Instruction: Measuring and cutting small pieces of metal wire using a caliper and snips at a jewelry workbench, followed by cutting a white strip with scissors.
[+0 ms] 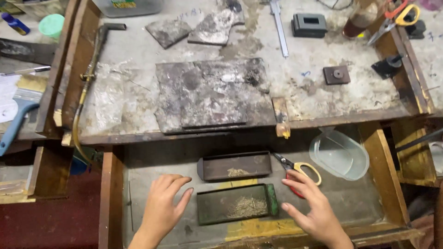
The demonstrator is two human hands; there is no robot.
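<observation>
Both open, left hand (161, 207), right hand (314, 207), flanking green tray (235, 204).

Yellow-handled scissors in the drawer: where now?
Head view, right side of the open drawer: the scissors lie just right of the upper dark tray, above the right hand, left of the clear plastic container.

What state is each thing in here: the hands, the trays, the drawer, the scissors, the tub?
Left hand: open, fingers spread, holding nothing.
Right hand: open, empty, beside the green tray.
Green rectangular metal tray: lying flat, holds a small pile of thin slivers.
Dark metal tray: flat, a few slivers inside.
Wooden drawer: pulled out.
Yellow-and-red-handled scissors: blades closed.
Clear plastic tub: empty, lidless.
</observation>
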